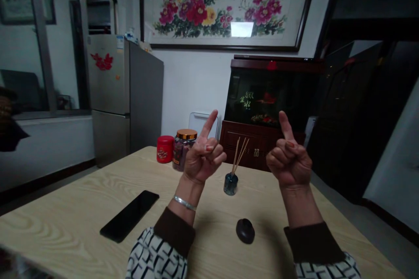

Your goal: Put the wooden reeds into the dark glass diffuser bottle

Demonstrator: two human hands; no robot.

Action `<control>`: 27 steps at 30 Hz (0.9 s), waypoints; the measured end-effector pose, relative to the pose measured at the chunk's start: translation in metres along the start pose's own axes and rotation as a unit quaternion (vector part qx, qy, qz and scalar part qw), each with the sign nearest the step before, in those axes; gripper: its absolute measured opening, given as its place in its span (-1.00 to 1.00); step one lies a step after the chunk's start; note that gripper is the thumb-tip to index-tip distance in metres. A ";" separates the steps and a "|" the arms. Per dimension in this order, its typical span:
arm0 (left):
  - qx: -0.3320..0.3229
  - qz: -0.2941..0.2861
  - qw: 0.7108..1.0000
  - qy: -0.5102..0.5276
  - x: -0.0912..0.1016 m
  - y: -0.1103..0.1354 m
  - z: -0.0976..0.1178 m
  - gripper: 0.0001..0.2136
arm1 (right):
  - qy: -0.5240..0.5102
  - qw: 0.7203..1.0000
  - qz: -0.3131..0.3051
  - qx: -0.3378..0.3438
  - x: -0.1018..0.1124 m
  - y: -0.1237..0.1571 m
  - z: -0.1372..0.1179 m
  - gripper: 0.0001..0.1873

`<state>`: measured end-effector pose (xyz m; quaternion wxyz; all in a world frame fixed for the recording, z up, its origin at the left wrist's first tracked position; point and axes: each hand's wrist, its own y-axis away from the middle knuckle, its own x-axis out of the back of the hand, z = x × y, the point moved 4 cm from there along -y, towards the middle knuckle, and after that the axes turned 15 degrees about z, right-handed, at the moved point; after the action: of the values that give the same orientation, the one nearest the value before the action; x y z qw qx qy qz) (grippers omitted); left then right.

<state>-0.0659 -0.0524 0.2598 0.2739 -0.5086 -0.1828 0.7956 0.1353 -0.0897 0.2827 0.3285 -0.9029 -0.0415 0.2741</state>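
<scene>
My left hand is raised above the table, its index finger pointing up and the thumb and other fingers folded in. A silver bangle circles that wrist. To the right, my right hand makes the same shape, index finger up and the rest curled. Neither hand holds anything that shows. Between them on the table stands a reed diffuser with several sticks. Nearer me lies a small dark rounded object of unclear kind. A black phone lies flat to the left of my left forearm.
Behind my left hand, a clear jar with a copper-coloured lid stands beside a red canister on the wooden table. Farther back are a grey fridge, a fish tank on a dark cabinet, and a framed flower painting.
</scene>
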 end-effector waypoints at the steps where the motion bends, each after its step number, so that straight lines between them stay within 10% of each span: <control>1: 0.009 0.003 1.000 0.009 0.009 0.004 -0.007 -0.07 | -0.018 1.000 0.002 -0.010 0.005 0.005 0.009 -0.20; 16: 0.053 0.034 0.998 0.012 0.057 0.011 -0.038 -0.13 | -0.048 0.996 0.058 -0.055 0.048 0.018 0.045 -0.29; 20: 0.100 0.131 0.982 -0.089 0.108 0.018 -0.062 -0.30 | 0.188 0.963 0.146 -0.125 0.106 0.023 0.106 -0.44; 22: 0.131 0.204 0.952 -0.186 0.142 0.027 -0.081 -0.40 | 0.395 0.883 0.187 -0.170 0.138 0.026 0.148 -0.47; 27: 0.151 0.277 0.867 -0.386 0.213 0.054 -0.132 -0.56 | 0.490 0.837 0.189 -0.155 0.172 0.020 0.230 -0.34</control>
<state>-0.0306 0.0395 0.0231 0.0235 -0.1431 -0.0034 0.9894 0.1592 0.0700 0.0444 0.1029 -0.9486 0.2546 -0.1572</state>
